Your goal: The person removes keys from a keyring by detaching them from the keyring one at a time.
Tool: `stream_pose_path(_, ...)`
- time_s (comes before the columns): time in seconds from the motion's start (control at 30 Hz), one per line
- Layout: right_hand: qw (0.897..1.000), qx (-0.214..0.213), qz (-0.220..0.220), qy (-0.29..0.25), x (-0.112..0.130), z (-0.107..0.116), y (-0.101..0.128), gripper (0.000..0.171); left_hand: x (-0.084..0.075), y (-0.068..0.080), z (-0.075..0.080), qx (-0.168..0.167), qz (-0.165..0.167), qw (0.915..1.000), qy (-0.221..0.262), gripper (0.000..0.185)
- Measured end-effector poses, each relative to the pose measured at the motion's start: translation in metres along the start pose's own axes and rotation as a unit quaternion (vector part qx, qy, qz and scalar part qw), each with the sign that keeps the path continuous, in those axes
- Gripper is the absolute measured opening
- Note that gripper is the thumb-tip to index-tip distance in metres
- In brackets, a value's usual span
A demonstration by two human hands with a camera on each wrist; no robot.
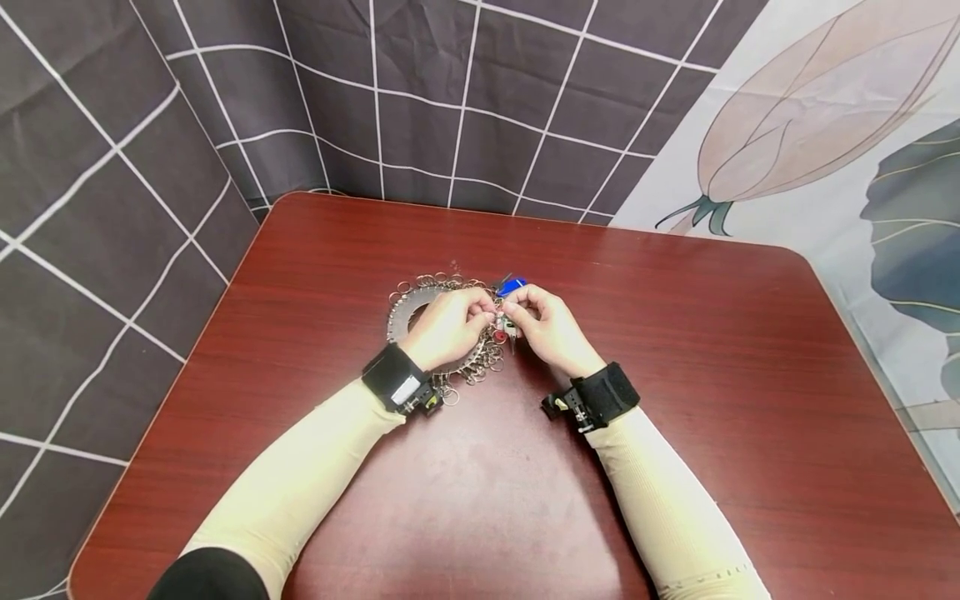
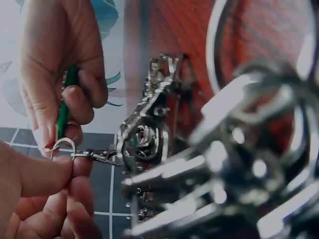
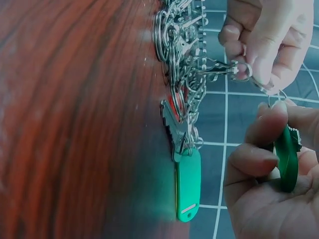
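- green key tag (image 3: 286, 162) sat in the right hand (image 1: 551, 329), above the tabletop and near the right edge of a ring-shaped gray disc (image 1: 399, 318).
- right hand: fingers curled round the tag, thumb and fingertip drawn narrow at a small ring by its end.
- left hand (image 1: 450, 323): thumb and fingers pinched together at a metal ring (image 2: 66, 140), close to the right hand's fingertips. the head view showed this hand over part of the disc.
- metal clip (image 3: 232, 68) ran from the disc's edge toward the left hand's fingers. whether the tag was linked to it, could not tell.
- disc lay on a dark red table (image 1: 480, 500), its rim crowded with clips and rings.
- beside the hands: a light green tag (image 3: 189, 186) hung by a toothed key (image 3: 173, 129); a red item (image 3: 175, 107), partly hidden, sat among the rings.
- blue tag (image 1: 512, 287) lay just beyond the right hand's fingers.
- black straps (image 1: 606, 395) circled both wrists, over cream sleeves (image 1: 288, 471).
- dark cloth with white grid lines (image 1: 420, 75) backed the table; flowered cloth (image 1: 810, 117) at right.
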State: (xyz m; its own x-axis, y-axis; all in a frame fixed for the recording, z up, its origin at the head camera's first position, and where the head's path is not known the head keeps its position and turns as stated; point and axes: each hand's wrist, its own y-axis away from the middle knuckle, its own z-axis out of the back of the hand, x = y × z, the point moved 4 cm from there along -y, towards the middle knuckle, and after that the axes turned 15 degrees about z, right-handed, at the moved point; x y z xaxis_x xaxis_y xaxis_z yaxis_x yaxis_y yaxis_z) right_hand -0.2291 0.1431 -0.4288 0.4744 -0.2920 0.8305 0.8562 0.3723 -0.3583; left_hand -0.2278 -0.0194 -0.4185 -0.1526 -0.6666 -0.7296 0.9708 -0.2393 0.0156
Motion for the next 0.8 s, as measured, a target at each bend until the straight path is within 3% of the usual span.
stream_pose_path(0.23,0.999,0.010,0.001,0.035,-0.0014,-0.0003,0.0006,0.012,0.0046,-0.0017,0.0024,-0.014,0.010,0.9996,0.021,0.004)
stream_pose_path(0.4,1.000,0.020,-0.020,0.010,-0.0022,-0.0019,0.0006,0.015,0.0042,-0.0016,0.0036,-0.015,0.012,0.9995,0.026,0.004)
stream_pose_path(0.63,0.997,0.022,-0.035,-0.065,-0.0013,-0.0034,0.0014,0.013,0.0022,-0.0015,0.0027,-0.014,0.001,0.9994,0.031,0.004)
stream_pose_path(0.8,0.997,0.010,-0.050,-0.062,-0.0011,-0.0012,0.0019,0.017,0.0010,-0.0006,0.0018,-0.009,0.004,0.9996,0.025,0.004)
